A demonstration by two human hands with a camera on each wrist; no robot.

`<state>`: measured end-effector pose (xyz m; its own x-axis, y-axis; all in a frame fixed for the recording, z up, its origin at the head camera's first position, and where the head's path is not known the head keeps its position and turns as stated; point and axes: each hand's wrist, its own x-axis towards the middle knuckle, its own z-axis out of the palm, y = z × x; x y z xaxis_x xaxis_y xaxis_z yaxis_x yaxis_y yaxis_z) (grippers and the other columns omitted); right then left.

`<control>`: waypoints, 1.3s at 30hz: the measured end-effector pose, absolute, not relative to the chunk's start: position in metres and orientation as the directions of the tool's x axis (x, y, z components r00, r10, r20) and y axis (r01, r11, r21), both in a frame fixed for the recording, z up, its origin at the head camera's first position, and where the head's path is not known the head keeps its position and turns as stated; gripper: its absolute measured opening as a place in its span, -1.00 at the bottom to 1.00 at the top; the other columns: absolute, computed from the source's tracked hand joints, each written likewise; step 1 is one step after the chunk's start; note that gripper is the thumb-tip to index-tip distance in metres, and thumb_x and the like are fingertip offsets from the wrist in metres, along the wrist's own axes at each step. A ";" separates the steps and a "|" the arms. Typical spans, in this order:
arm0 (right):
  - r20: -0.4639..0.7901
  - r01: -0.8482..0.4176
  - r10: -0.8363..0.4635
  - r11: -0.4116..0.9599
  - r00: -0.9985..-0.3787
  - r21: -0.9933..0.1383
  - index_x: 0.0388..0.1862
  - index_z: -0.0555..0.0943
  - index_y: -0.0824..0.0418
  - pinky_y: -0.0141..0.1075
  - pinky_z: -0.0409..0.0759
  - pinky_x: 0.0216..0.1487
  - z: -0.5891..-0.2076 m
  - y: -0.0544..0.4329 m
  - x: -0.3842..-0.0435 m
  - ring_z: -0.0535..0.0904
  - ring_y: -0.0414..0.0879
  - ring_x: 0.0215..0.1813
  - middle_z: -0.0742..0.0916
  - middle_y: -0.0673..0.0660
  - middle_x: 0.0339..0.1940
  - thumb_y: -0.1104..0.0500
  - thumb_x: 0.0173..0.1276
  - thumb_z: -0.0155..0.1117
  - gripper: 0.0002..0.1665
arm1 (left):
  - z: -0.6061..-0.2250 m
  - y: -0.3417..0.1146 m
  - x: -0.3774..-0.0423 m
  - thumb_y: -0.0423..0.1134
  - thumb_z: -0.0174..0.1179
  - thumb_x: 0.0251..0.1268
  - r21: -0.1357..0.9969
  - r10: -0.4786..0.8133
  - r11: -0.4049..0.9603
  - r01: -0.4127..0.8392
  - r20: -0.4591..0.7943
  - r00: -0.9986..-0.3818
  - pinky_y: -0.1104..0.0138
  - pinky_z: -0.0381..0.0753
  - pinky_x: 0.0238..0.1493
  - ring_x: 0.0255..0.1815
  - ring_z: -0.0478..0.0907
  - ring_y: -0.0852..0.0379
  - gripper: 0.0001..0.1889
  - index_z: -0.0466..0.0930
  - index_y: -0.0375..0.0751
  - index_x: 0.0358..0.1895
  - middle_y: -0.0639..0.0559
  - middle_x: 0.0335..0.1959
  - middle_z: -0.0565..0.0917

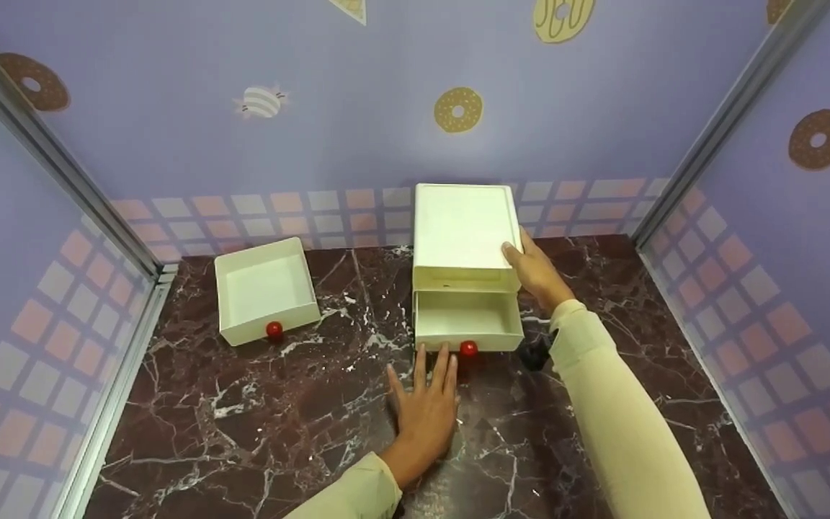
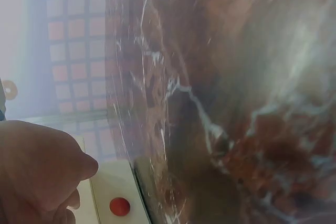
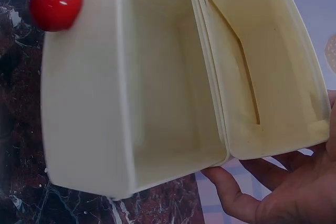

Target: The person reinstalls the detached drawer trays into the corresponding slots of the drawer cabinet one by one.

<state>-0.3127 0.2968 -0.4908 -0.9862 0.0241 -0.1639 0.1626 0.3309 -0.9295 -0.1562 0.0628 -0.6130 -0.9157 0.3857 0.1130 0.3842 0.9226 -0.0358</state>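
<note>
A small white drawer cabinet [image 1: 464, 225] stands on the dark marble surface near the back wall. Its upper slot is a bare opening; the lower drawer [image 1: 498, 342] is pulled partway out, with a round red knob [image 1: 468, 349] on its front. My right hand [image 1: 539, 272] grips the cabinet's right side, thumb over the top edge. In the right wrist view, the fingers [image 3: 236, 203] lie along that side. My left hand [image 1: 426, 414] reaches to the drawer's front with straight, spread fingers, the tips at its lower edge left of the knob.
A second white drawer [image 1: 242, 334] with a red knob [image 1: 274, 330] sits apart to the left, its inside bare. Purple printed walls [image 1: 357, 144] close off the back and both sides. A dark object [image 1: 534, 355] shows beneath my right wrist.
</note>
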 end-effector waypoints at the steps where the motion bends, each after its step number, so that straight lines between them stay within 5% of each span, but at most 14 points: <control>1: -0.160 0.159 0.025 0.334 -0.987 -0.929 0.71 -0.16 -0.25 0.22 0.52 0.32 -0.491 0.297 -0.313 0.50 0.24 0.32 0.30 0.24 0.61 -0.14 0.65 -0.12 -0.22 | -0.613 0.063 -0.160 0.18 0.13 0.45 -0.039 0.384 0.923 0.382 0.129 -0.914 -0.55 -0.07 0.41 0.72 -0.18 -0.19 -0.22 0.10 0.07 0.64 0.15 0.72 -0.10; 8: -0.148 0.146 0.021 0.336 -0.989 -0.930 0.72 -0.17 -0.19 0.18 0.50 0.36 -0.495 0.293 -0.318 0.50 0.19 0.33 0.30 0.24 0.62 -0.10 0.66 -0.13 -0.21 | -0.611 0.064 -0.179 0.17 0.15 0.44 -0.082 0.353 0.935 0.344 0.180 -0.918 -0.52 0.02 0.42 0.71 -0.08 -0.13 -0.24 0.16 0.07 0.62 0.16 0.71 -0.01; 12: -0.152 0.153 0.027 0.322 -0.988 -0.934 0.72 -0.14 -0.17 0.16 0.56 0.29 -0.495 0.292 -0.318 0.54 0.20 0.26 0.35 0.28 0.57 -0.08 0.66 -0.11 -0.22 | -0.606 0.070 -0.178 0.12 0.15 0.46 -0.080 0.351 0.936 0.342 0.267 -0.898 -0.41 0.16 0.45 0.66 0.13 -0.08 -0.29 0.27 -0.04 0.57 0.02 0.64 0.23; 15: -0.163 0.161 0.017 0.304 -0.986 -0.939 0.72 -0.16 -0.18 0.16 0.54 0.32 -0.490 0.292 -0.316 0.53 0.21 0.28 0.31 0.27 0.60 -0.06 0.66 -0.12 -0.21 | -0.603 0.077 -0.178 0.02 0.20 0.45 -0.082 0.366 0.926 0.369 0.437 -0.821 -0.19 0.47 0.37 0.47 0.45 -0.07 -0.43 0.49 -0.17 0.41 -0.07 0.42 0.54; 18: -0.163 0.160 0.016 0.303 -0.987 -0.939 0.71 -0.17 -0.20 0.16 0.52 0.35 -0.488 0.292 -0.316 0.51 0.20 0.31 0.27 0.24 0.63 -0.07 0.66 -0.12 -0.21 | -0.600 0.083 -0.185 -0.19 0.18 0.40 -0.077 0.373 0.903 0.423 0.627 -0.683 0.11 0.71 0.06 0.08 0.68 -0.05 -0.68 0.69 -0.19 0.13 -0.07 0.04 0.76; 21: -0.158 0.156 0.020 0.319 -0.987 -0.935 0.72 -0.17 -0.19 0.16 0.49 0.38 -0.487 0.293 -0.315 0.49 0.17 0.34 0.26 0.22 0.64 -0.08 0.66 -0.12 -0.21 | -0.598 0.088 -0.195 -0.34 0.10 0.32 -0.063 0.371 0.877 0.476 0.718 -0.589 0.26 0.69 -0.27 -0.23 0.62 0.00 -0.78 0.72 -0.16 -0.09 -0.05 -0.23 0.71; 24: -0.145 0.145 0.024 0.321 -0.989 -0.936 0.71 -0.17 -0.21 0.15 0.53 0.33 -0.491 0.295 -0.316 0.53 0.18 0.30 0.28 0.22 0.63 -0.10 0.66 -0.11 -0.21 | -0.597 0.093 -0.204 -0.38 0.12 0.25 -0.041 0.367 0.863 0.504 0.735 -0.569 0.30 0.59 -0.47 -0.34 0.50 0.03 -0.81 0.70 -0.14 -0.16 -0.04 -0.29 0.61; 30: -0.156 0.156 0.021 0.292 -0.987 -0.944 0.71 -0.17 -0.21 0.14 0.61 0.21 -0.493 0.297 -0.314 0.58 0.21 0.21 0.35 0.27 0.56 -0.09 0.66 -0.13 -0.21 | -0.598 0.101 -0.219 -0.42 0.14 0.19 -0.033 0.376 0.855 0.517 0.725 -0.577 0.31 0.59 -0.52 -0.39 0.52 0.05 -0.80 0.71 -0.19 -0.18 -0.04 -0.27 0.60; 37: -0.114 0.116 0.025 0.338 -0.993 -0.934 0.72 -0.14 -0.16 0.07 0.28 0.54 -0.496 0.298 -0.314 0.33 0.11 0.47 0.19 0.16 0.69 -0.09 0.65 -0.11 -0.21 | -0.596 0.105 -0.224 -0.41 0.09 0.24 -0.077 0.396 0.856 0.511 0.733 -0.553 0.34 0.57 -0.56 -0.42 0.50 0.08 -0.83 0.69 -0.20 -0.27 0.00 -0.35 0.56; 39: -0.115 0.116 0.022 0.322 -0.993 -0.940 0.72 -0.14 -0.18 0.11 0.36 0.48 -0.495 0.298 -0.314 0.40 0.15 0.42 0.22 0.18 0.67 -0.08 0.66 -0.11 -0.22 | -0.595 0.106 -0.226 -0.40 0.11 0.23 -0.078 0.396 0.855 0.513 0.737 -0.548 0.34 0.56 -0.58 -0.43 0.50 0.08 -0.84 0.69 -0.19 -0.28 0.01 -0.36 0.55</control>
<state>-0.3135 0.2982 -0.4953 -0.9931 0.0224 -0.1147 0.1158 0.3217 -0.9397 -0.2263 0.1064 -0.5947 -0.5484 0.3955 0.7367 0.5126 0.8551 -0.0775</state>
